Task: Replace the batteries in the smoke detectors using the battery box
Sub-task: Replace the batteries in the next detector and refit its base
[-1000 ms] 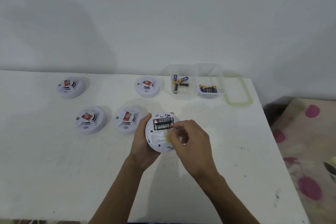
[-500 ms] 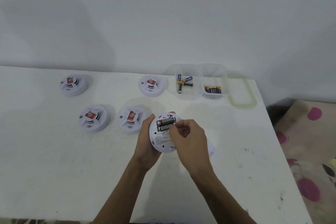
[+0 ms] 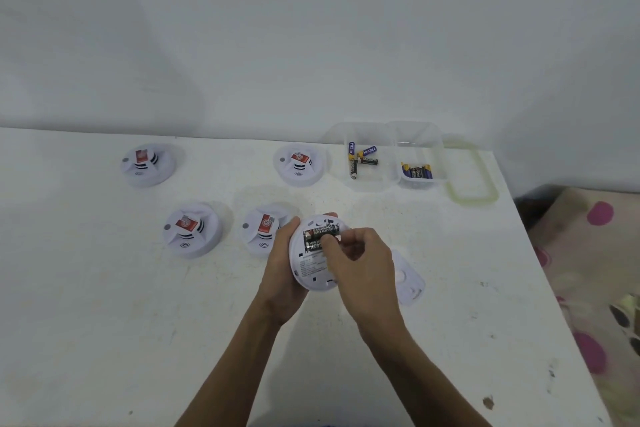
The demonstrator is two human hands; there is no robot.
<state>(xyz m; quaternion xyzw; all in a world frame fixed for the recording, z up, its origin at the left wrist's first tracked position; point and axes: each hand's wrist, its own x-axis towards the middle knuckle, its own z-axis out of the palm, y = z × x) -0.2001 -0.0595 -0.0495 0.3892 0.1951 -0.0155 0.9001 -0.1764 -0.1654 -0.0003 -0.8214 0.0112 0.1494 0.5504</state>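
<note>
A white counter (image 3: 104, 305) stands against a plain white wall, and a flowered cloth (image 3: 588, 270) lies beyond its right edge. Near the middle, the left hand (image 3: 282, 277) holds an upturned smoke detector (image 3: 311, 270) just above the counter, its grip wrapped round the left rim with the thumb on the far edge. The open compartment of this detector holds two black batteries (image 3: 318, 231) side by side. The right hand (image 3: 363, 263) reaches in from the right, its grip pinched with thumb and curled fingers on the nearer of the two. A white cover plate (image 3: 410, 284) lies flat just right of that hand.

Four other detectors sit face up, each with a red label: one far left (image 3: 147, 166), one far centre (image 3: 299, 166), and two nearer (image 3: 192, 230) (image 3: 263, 229), the last just beside the left hand. At the far right stands the clear battery box (image 3: 367, 184), with three loose batteries (image 3: 360, 161) in its left tub and a row of blue ones (image 3: 417, 172) in the right tub. Its green-rimmed lid (image 3: 485, 198) lies flat to the right of it.
</note>
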